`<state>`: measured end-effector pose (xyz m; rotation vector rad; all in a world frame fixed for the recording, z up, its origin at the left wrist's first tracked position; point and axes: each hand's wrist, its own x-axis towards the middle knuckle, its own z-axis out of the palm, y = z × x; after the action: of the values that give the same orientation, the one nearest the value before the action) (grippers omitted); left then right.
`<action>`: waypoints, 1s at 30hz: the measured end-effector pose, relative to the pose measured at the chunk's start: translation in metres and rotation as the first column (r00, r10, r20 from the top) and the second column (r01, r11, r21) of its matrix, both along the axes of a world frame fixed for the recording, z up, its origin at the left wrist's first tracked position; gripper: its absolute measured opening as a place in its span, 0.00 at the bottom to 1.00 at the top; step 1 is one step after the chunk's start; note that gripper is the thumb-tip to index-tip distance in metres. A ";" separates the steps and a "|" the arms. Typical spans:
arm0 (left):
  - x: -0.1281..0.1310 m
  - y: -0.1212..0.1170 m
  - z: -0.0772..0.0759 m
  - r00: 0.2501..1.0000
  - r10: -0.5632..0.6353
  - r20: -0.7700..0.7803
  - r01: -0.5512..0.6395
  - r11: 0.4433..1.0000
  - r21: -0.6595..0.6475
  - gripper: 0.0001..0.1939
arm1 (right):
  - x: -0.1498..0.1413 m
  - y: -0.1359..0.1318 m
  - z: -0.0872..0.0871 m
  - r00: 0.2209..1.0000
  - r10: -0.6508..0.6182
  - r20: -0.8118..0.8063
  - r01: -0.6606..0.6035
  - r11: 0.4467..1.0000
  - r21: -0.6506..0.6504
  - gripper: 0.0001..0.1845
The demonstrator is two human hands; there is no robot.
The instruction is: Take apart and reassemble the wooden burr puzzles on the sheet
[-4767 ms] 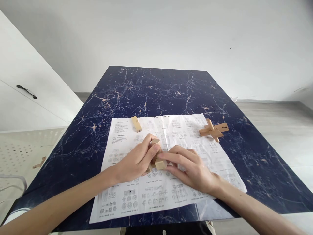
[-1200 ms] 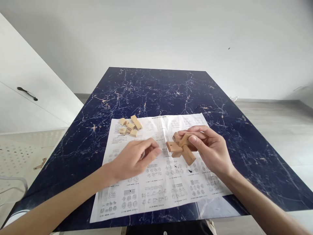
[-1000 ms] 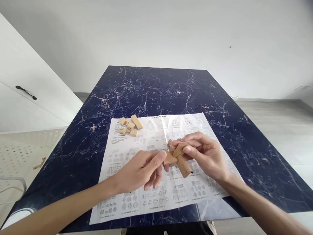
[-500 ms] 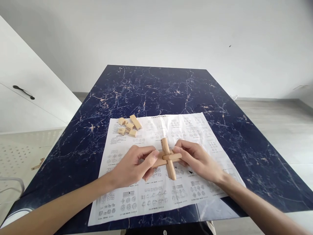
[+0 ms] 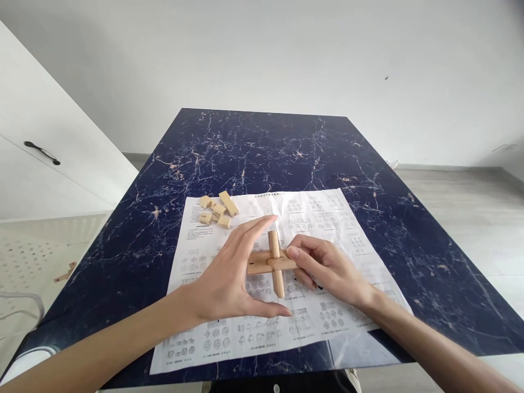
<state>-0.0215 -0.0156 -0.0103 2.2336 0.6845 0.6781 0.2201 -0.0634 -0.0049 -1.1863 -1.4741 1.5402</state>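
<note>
A cross-shaped wooden puzzle, made of interlocked light-brown bars, is held above a printed sheet. My right hand pinches its right end between thumb and fingers. Around the puzzle's left side, my left hand is spread wide, with the thumb below and the fingers above; whether its palm touches the left bar end I cannot tell. One bar points away from me and toward me through the middle. Beneath lies the creased instruction sheet, covered in small diagrams.
Several loose wooden puzzle pieces lie on the sheet's far left corner. The dark blue marbled table extends beyond the sheet. A white cabinet with a black handle stands at the left. More wooden pieces sit low at the left, beside the table.
My left hand has let go of the puzzle's left end and spread its fingers around it. The puzzle has shifted slightly left, with my right hand still holding it.
</note>
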 end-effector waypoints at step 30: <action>-0.010 0.015 0.000 0.990 -0.130 0.049 0.125 0.988 0.093 0.41 | -0.006 -0.001 -0.001 0.982 -0.045 -0.186 0.032 0.997 -0.075 0.25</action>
<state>-0.0318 -0.0004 -0.0105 2.3094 0.4876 0.7165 0.2142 -0.0640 -0.0058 -1.0719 -1.2753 1.6425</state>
